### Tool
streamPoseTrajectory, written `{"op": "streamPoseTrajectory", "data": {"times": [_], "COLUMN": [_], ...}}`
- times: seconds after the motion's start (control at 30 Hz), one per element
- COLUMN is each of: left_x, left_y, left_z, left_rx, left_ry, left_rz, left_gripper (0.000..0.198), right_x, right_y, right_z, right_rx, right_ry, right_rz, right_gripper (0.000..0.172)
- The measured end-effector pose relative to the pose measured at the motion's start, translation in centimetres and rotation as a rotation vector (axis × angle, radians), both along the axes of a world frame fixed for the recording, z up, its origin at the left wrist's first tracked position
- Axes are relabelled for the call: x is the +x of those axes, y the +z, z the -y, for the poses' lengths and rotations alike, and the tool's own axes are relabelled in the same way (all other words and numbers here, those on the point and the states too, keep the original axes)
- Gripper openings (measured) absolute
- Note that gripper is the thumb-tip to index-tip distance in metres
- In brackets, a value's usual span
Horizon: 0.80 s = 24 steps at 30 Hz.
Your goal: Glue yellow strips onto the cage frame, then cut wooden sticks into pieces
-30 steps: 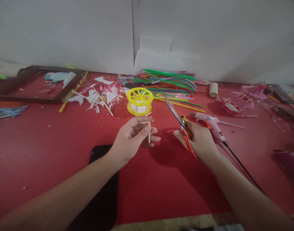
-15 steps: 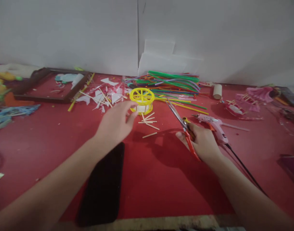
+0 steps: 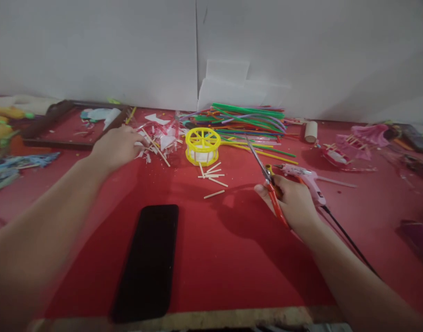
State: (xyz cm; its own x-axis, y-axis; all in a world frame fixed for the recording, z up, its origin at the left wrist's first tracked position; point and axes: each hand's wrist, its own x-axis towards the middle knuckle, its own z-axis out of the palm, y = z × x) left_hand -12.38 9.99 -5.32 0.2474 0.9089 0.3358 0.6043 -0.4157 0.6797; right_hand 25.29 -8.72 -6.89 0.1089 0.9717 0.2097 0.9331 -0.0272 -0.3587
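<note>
My left hand (image 3: 117,146) is at the pile of thin wooden sticks (image 3: 157,148) and paper scraps, its fingers curled at the pile's left edge. Whether a stick is between the fingertips is too blurred to tell. Scissors with red handles (image 3: 276,205) are in my right hand (image 3: 294,200), blades pointing up and left. A yellow wheel-shaped frame (image 3: 203,146) with upright sticks and a white middle stands between the hands. Several short cut sticks (image 3: 214,181) lie in front of it.
A black phone (image 3: 149,263) lies near the front edge. Behind are colourful pipe cleaners (image 3: 249,115) and a brown tray (image 3: 59,142). At right are a pink glue gun (image 3: 310,182) with its cord, a beige roll (image 3: 311,132) and a pink model ship (image 3: 356,146).
My left hand has moved left, away from the yellow frame to the stick and scrap pile. My right hand has stayed nearly in place with the scissors.
</note>
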Motion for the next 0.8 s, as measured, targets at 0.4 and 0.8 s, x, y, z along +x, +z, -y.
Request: {"op": "streamPoseTrajectory", "data": {"times": [0.4,0.8], "left_x": [1.7,10.3], "left_y": [2.3,2.9], "left_z": [1.8,9.2], "left_rx": [0.147,-0.59], "left_ry": [0.299,-0.217], "left_rz": [-0.24,0.774], "left_gripper": [0.031,0.028], "right_x": [0.1,-0.3], "right_y": [0.2,0.1], "right_z": [-0.2,0.2], "right_rx": [-0.182,-0.299], "right_ry": [-0.168,-0.156], "right_rz": [0.194,0.338], "right_gripper": [0.053,0.036]}}
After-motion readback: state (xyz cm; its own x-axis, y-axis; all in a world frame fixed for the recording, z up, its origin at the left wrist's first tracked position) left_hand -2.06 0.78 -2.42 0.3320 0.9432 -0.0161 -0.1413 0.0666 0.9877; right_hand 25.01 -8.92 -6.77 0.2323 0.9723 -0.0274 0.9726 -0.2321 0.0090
